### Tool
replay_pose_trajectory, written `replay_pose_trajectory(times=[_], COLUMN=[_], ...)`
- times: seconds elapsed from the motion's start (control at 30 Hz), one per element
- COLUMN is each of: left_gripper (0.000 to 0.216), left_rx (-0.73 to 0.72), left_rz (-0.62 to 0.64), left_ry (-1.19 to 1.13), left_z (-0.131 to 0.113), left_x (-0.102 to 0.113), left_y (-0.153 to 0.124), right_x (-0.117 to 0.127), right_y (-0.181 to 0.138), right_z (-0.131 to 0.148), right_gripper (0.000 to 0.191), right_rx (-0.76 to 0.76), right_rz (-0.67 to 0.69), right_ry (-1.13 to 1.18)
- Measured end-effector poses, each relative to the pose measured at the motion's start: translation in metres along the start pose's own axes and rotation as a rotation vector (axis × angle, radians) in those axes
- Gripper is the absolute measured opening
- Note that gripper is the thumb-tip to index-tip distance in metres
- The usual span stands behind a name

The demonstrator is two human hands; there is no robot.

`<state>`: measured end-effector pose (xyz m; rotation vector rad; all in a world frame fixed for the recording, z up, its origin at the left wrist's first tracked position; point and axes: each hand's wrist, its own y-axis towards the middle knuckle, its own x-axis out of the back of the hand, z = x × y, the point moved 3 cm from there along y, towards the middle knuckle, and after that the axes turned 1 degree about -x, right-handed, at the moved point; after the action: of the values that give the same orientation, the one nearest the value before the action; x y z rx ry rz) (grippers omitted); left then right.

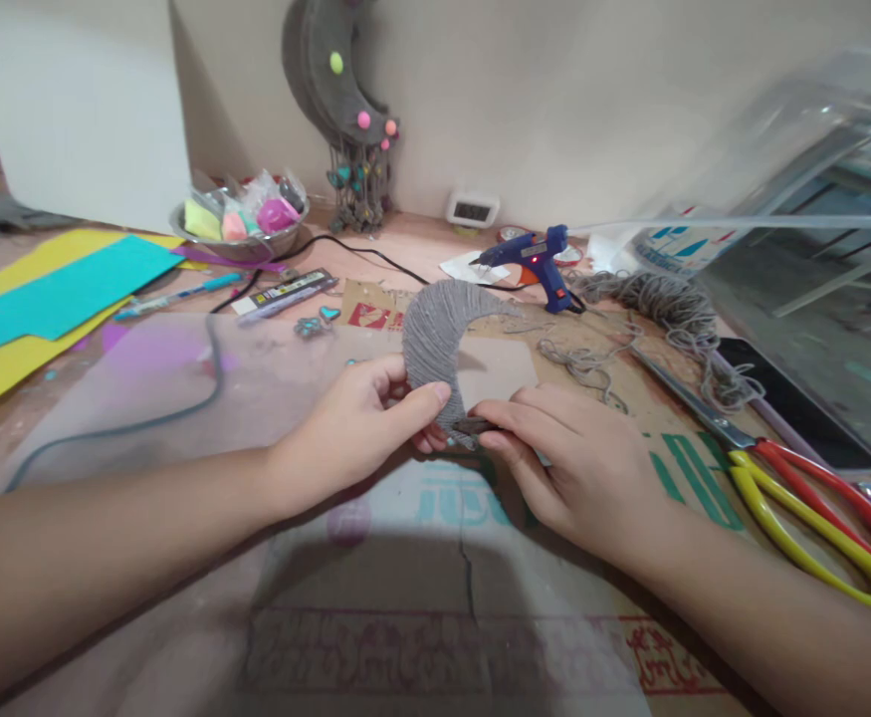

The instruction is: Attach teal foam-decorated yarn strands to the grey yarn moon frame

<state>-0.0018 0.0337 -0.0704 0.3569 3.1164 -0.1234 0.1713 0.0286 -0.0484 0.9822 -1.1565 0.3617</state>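
A crescent moon shape wrapped in grey yarn (pixel 435 339) stands on edge over flattened cardboard (pixel 420 558). My left hand (pixel 364 423) grips its lower end, thumb across the wrapped yarn. My right hand (pixel 576 458) pinches the crescent's lower tip right beside the left thumb, fingers closed on the yarn end. Loose grey yarn (pixel 659 309) trails away to the right in a heap.
A blue glue gun (pixel 536 259) stands behind the crescent. Red and yellow scissors (pixel 815 498) and a black phone (pixel 793 403) lie at the right. Teal and yellow sheets (pixel 47 299), a pen, a metal bowl of coloured bits (pixel 245 219) and a finished hanging moon (pixel 337 90) are at the back left.
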Motion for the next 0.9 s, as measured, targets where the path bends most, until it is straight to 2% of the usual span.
replay_pose_trajectory(times=[0.27, 0.6, 0.9], left_gripper=[0.017, 0.017, 0.016], left_rx=[0.010, -0.080, -0.041], left_rz=[-0.015, 0.002, -0.019], left_ry=[0.004, 0.072, 0.060], left_z=[0.0011, 0.0008, 0.0000], left_x=[0.0002, 0.0018, 0.0009], left_y=[0.0006, -0.0009, 0.0001], right_x=[-0.0005, 0.0010, 0.0016], right_y=[-0.0001, -0.0009, -0.0020], right_z=[0.0018, 0.0060, 0.0046], right_gripper=[0.019, 0.018, 0.020], right_rx=[0.021, 0.023, 0.008], right_rz=[0.003, 0.006, -0.018], right_ry=[-0.071, -0.112, -0.077])
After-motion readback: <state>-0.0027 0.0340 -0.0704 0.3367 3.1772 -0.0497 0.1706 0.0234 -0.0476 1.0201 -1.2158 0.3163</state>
